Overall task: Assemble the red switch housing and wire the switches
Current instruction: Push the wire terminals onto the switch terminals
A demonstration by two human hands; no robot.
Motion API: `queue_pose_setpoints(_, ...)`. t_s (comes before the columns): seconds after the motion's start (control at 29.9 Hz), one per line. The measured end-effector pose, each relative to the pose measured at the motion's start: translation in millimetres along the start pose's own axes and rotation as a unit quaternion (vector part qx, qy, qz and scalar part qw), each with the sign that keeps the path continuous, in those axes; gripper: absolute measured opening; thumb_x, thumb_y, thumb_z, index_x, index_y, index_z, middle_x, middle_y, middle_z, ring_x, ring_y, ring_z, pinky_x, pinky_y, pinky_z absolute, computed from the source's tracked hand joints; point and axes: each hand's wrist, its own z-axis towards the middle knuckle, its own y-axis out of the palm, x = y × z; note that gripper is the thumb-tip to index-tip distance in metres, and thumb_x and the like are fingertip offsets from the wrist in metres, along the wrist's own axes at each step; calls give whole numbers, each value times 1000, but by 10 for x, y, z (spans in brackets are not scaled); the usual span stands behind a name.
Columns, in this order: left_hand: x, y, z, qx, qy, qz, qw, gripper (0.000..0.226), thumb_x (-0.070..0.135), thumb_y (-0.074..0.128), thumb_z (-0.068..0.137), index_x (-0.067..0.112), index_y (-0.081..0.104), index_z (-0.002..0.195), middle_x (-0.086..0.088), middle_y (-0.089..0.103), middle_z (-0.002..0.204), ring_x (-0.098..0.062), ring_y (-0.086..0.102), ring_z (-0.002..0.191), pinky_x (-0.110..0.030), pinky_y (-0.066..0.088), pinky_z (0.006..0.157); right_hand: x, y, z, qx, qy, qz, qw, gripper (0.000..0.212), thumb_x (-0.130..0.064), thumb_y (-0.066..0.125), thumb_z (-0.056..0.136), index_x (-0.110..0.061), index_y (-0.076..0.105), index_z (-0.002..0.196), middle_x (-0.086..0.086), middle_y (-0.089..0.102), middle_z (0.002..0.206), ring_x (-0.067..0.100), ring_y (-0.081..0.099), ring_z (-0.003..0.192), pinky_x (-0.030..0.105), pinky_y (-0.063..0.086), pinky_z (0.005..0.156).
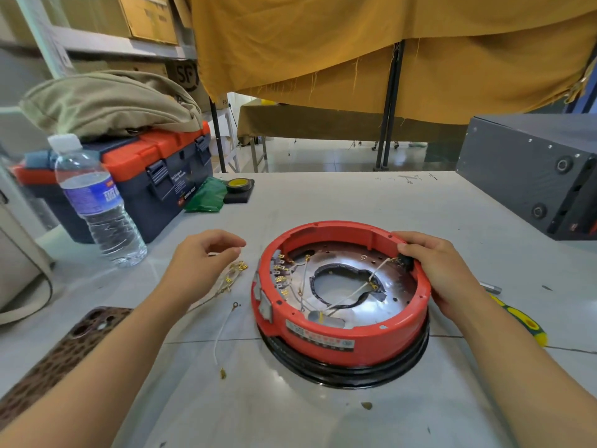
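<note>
Round red plastic switch housing [342, 341] on a grey counter [323, 202]. Right hand [442, 273] grips its rim. Left hand [200, 257], loosely curled, holds nothing above brass-tipped wires [234, 276].

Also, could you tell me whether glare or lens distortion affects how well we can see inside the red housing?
Head view: bright glare washes out the metal plate inside the red housing, near its front. Head view: wide-angle distortion bends the table edge and stretches both forearms. Head view: the water bottle at the left looks slightly soft.
</note>
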Motion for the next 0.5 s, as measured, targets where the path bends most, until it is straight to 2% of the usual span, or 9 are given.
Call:
queue_pose_setpoints(0.07,-103,-21,-9,5,-11,27,1000,18,7,65,86,24,70,83,5,70,90,-8,63,83,-20,45,72,-4,-7,1,14,-1,-10,1000,29,0,49,90,-12,69,107,11,71,100,24,66,87,36,53,83)
queue_pose_setpoints(0.17,-214,6,-14,-9,-30,76,997,15,8,65,85,22,71,85,5,69,94,-8,63,85,-16,44,68,-16,-1,-7,35,-6,-33,999,34,-2,48,92,-17,64,119,3,66,108,12,62,87,24,48,74)
queue_pose_setpoints(0.27,-276,37,-7,-28,-48,120,991,13,10,64,85,20,72,88,3,67,96,-3,60,79,-12,40,62,-29,2,-10,23,-15,-49,998,41,1,44,93,-18,58,127,0,60,121,15,58,104,27,45,89)
queue_pose_setpoints(0.33,-298,33,-16,-37,-49,128,990,14,10,64,85,19,73,91,2,67,97,-3,58,80,-13,40,64,-37,8,-14,4,-20,-58,998,44,3,41,94,-19,56,129,-1,58,125,17,55,114,32,42,100)
queue_pose_setpoints(0.4,-309,-9,-48,-51,-44,123,990,15,10,64,84,22,73,88,3,64,97,-5,57,81,-17,41,67,-44,14,-25,-1,-19,-65,998,43,2,39,95,-19,58,127,-2,60,125,18,56,114,34,42,102)
queue_pose_setpoints(0.5,-345,-117,-101,-80,-29,125,988,16,15,66,83,29,72,78,5,62,93,-6,57,77,-18,41,67,-43,21,-18,4,-22,-69,997,41,1,40,94,-20,62,122,-5,63,118,14,59,106,30,44,94)
